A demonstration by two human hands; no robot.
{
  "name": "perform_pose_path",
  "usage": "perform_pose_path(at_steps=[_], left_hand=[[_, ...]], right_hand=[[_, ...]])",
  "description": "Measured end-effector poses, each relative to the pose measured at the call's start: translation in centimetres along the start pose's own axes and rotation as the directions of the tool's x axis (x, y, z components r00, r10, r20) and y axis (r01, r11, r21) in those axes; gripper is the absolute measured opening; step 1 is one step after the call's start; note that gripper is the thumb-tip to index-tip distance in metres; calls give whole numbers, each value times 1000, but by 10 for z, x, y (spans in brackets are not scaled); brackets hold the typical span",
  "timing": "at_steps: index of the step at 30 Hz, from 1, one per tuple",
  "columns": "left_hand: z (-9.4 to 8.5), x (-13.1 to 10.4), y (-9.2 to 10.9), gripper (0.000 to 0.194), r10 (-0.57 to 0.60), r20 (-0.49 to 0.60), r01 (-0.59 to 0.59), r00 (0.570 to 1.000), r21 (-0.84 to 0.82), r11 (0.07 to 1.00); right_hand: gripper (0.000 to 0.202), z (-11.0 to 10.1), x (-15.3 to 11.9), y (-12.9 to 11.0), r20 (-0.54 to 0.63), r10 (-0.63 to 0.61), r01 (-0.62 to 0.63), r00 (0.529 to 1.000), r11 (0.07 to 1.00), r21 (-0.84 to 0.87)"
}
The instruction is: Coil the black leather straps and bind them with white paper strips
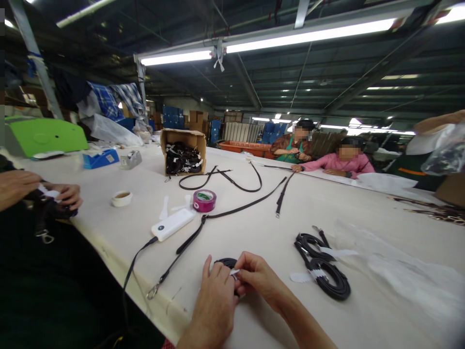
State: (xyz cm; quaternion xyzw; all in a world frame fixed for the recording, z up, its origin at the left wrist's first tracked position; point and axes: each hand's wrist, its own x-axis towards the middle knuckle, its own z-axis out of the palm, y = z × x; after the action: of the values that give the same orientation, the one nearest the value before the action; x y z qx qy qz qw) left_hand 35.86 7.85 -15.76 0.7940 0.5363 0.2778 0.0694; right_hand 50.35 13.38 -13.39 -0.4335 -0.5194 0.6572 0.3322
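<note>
Near the front edge of the table, my left hand [216, 293] is closed around a coiled black strap [227, 262]. My right hand [257, 276] pinches a small white strip [234, 272] against that coil; most of the coil is hidden behind my fingers. To the right lie finished-looking coils of black strap [336, 283], with a white paper strip [339, 252] across them and a metal clip at the top. A long black strap [240, 209] stretches out beyond my hands, with a metal snap hook [152, 292] at its near end.
A white power bank [173, 224] with a cable and a purple tape roll [204, 200] lie ahead. A cardboard box [202, 145] of straps stands farther back. Clear plastic [392, 271] covers the right. Co-workers sit across, and another person's hands [69, 194] work at left.
</note>
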Motion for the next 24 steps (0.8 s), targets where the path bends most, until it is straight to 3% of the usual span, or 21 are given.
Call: perform_pose_path(at_steps=[10,15,20,24], left_hand=[[2,-1,-2,7,21,-33,-20,999,18,1000],[6,-1,-4,13,22,-64,-19,998,42,999],[7,-1,-4,7,28,-62,-26,998,33,999],[3,0,-3,6,22,-33,-22,999,9,1000]], right_hand=[[33,4,0,2,-45,21,-19,999,999,34],[30,3,-1,-5,-2,75,-75,997,997,27],[30,4,2,-13,-16,61,-62,998,989,-131],[14,5,4,-17,40,29,-15,999,943,-333]])
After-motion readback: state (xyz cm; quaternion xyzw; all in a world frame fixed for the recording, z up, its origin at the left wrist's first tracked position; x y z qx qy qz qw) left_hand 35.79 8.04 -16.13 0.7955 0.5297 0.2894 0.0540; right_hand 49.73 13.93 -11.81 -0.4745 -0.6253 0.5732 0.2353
